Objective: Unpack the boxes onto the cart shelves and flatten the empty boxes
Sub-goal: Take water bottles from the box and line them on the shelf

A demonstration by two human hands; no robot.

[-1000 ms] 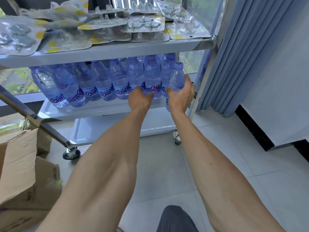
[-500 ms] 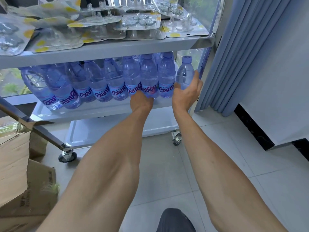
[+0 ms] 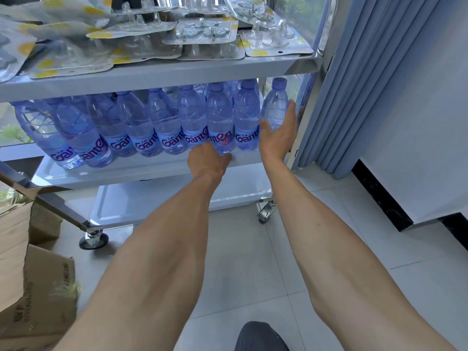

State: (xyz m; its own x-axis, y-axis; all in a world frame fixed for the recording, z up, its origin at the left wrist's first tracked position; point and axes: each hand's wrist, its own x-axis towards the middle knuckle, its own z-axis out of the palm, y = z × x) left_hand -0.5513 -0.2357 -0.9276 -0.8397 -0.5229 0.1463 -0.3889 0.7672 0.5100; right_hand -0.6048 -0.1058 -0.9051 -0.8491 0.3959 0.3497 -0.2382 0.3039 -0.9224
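R hand (image 3: 278,138) is open, fingers straight against the end bottle (image 3: 275,107) (upright, at the row's right end). L hand (image 3: 208,162) rests at the bottles' bases w/ fingers hidden; can't tell its grip.

Cart (image 3: 162,77): blister packs (image 3: 207,34) on the top shelf, row of water bottles (image 3: 162,127) on the middle shelf beneath, end bottle (image 3: 274,107) at the row's right, bottom shelf (image 3: 152,201) below, cardboard boxes (image 3: 33,287) on the floor left, curtain (image 3: 354,84) right.
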